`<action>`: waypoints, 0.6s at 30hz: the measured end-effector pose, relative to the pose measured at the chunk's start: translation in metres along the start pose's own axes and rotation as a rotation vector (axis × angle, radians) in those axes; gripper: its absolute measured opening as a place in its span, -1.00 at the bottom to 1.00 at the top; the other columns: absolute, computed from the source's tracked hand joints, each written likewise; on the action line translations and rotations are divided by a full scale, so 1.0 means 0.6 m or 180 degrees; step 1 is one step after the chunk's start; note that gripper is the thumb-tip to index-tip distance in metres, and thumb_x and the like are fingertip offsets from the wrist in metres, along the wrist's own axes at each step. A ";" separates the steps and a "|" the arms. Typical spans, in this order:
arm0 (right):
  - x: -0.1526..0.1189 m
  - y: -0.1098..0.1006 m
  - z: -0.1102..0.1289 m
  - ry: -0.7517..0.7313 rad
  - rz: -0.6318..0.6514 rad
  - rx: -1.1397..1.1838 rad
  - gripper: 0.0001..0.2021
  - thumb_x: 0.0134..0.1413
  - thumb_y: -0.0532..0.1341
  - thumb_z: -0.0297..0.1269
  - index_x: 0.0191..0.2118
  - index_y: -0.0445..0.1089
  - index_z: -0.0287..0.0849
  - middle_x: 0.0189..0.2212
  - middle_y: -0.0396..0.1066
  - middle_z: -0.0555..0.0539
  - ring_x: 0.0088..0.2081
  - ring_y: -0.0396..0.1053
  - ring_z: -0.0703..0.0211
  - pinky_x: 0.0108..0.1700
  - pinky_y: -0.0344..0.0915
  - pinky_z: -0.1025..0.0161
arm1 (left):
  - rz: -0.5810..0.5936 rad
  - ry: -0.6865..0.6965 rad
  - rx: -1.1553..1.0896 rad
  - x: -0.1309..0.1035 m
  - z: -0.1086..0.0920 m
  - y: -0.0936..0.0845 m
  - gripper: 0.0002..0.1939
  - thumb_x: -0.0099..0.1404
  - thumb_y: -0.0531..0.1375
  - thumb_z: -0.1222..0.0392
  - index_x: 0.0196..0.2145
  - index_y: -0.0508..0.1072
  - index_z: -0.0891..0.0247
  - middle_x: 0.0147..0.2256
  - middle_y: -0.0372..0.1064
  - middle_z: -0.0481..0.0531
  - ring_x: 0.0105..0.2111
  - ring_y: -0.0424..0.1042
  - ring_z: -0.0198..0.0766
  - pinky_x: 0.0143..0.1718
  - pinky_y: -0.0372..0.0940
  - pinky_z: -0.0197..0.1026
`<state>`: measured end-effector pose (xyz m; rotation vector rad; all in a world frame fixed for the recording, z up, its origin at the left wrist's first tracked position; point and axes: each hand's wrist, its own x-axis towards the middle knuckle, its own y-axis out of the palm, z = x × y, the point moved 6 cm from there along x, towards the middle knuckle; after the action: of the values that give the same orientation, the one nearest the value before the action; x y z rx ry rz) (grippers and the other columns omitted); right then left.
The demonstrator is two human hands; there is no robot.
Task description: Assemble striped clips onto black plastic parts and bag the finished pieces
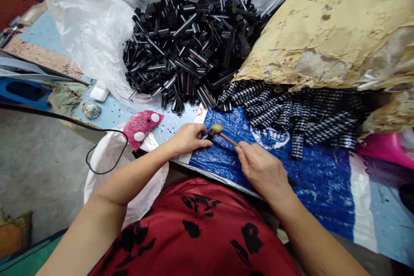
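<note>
My left hand is closed at the near edge of the blue woven sheet, thumb and forefinger pinching a small black piece, mostly hidden. My right hand grips the thin handle of a small hammer. Its yellowish, rounded head is right over the black piece; whether they touch I cannot tell. Beyond both hands rises a large heap of black plastic tubes. Black tubes with rows of white marks spill out at the right.
A torn yellowish sack lies at the right, clear plastic at the left. Near my left arm are a pink pouch, a white brush, a greyish lump, a black cord and a white bag.
</note>
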<state>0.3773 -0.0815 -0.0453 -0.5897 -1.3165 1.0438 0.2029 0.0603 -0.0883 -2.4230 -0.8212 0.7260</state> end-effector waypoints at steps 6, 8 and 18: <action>-0.002 -0.015 0.021 -0.0228 -0.0301 0.0551 -0.74 0.39 0.15 -0.40 0.11 0.42 -0.24 -0.24 0.58 -0.14 -0.28 0.50 0.15 -0.18 0.36 0.25 | 0.0274 0.0004 0.0207 0.018 0.010 -0.006 -0.66 0.13 0.45 0.02 -0.40 0.39 0.23 -0.52 0.28 -0.16 -0.48 0.21 -0.34 -0.39 -0.01 -0.23; -0.006 -0.014 0.040 -0.0484 -0.0274 0.0730 -0.73 0.40 0.15 -0.38 0.13 0.40 -0.24 -0.24 0.59 -0.15 -0.26 0.52 0.13 -0.16 0.38 0.24 | 0.0429 -0.0023 0.0252 0.028 0.010 -0.005 -0.63 0.11 0.45 -0.01 -0.41 0.38 0.23 -0.51 0.30 -0.16 -0.47 0.21 -0.33 -0.39 0.01 -0.23; -0.054 0.007 0.030 -0.0705 0.0328 0.1100 -0.77 0.33 0.25 -0.39 0.06 0.49 -0.21 -0.29 0.58 -0.08 -0.31 0.51 0.19 -0.16 0.42 0.25 | 0.0652 0.0200 0.1242 -0.061 -0.008 -0.072 -0.87 0.20 0.31 0.14 -0.35 0.48 0.23 -0.48 0.37 -0.06 -0.50 0.21 -0.30 -0.44 0.01 -0.20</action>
<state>0.3613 -0.1117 -0.0610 -0.2884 -1.2653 1.4173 0.1635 0.0658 -0.0478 -2.1779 -0.3664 0.7974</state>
